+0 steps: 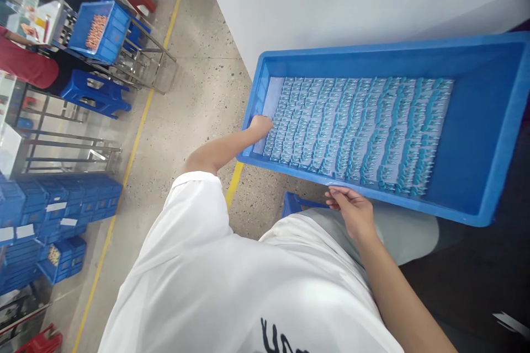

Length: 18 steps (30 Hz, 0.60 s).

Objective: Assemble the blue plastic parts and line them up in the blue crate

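A long blue plastic crate (472, 138) lies before me, its near side close to my lap. Inside it, on a pale sheet (271, 96), many small light-blue pieces (351, 127) with thin prongs stand in rows. My left hand (260, 126) reaches over the crate's left end and is closed beside the first row; its fingertips are hidden. At the near rim is my right hand (351, 209), thumb and forefinger pinched together. Whatever is between those fingers, if anything, is too small to make out.
Beyond the crate is a large pale-grey surface (351, 0). A blue stool (296, 204) is partly under the crate. Across the yellow floor line, a person in a red sleeve (28, 60) works near a blue bin (99, 33) of orange pieces. Stacked blue crates (58, 198) stand at left.
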Tool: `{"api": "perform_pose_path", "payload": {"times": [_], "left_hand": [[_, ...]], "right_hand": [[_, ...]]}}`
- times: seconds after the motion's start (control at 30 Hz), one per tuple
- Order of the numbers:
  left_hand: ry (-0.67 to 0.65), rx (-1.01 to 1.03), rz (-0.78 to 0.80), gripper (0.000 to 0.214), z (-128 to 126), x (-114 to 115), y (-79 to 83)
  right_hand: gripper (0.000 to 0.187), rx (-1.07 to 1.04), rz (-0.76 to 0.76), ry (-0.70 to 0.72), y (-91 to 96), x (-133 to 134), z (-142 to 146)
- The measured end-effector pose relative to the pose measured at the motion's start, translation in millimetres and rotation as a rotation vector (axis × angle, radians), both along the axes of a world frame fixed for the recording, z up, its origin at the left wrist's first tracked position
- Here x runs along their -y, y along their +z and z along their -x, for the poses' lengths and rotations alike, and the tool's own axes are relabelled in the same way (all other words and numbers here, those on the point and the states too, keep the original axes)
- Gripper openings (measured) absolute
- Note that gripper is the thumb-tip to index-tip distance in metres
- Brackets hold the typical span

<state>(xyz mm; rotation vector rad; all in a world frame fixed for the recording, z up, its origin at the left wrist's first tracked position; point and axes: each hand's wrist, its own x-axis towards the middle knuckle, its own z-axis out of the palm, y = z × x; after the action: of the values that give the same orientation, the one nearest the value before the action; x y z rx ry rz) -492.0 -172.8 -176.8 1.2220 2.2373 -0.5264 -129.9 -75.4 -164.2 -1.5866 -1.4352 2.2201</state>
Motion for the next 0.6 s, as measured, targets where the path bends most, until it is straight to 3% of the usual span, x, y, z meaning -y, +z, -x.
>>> {"api": "perform_pose_path", "payload": {"times": [0.13, 0.27, 0.47, 0.6], "left_hand": [[-0.121, -0.062, 0.031, 0.033, -1.4, 8.9, -0.9], [-0.248, -0.049, 0.037, 0.032, -13.5, 25.4, 8.4], [-0.49, 0.114, 0.039, 0.027, -23.6, 59.3, 27.5], [-0.579, 0.185, 0.059, 0.03, -22.9, 64.0, 27.3]], "right_hand": [[0.051, 0.001, -0.004, -0.006, 1.0, 0.1, -0.2], [0.051, -0.002, 0.006, 0.007, -0.7, 0.1, -2.3], [0.046, 0.012, -0.004, 0.011, -4.7, -4.0, 0.3], [0.043, 0.021, 0.002, 0.008, -5.8, -7.7, 2.4]]}}
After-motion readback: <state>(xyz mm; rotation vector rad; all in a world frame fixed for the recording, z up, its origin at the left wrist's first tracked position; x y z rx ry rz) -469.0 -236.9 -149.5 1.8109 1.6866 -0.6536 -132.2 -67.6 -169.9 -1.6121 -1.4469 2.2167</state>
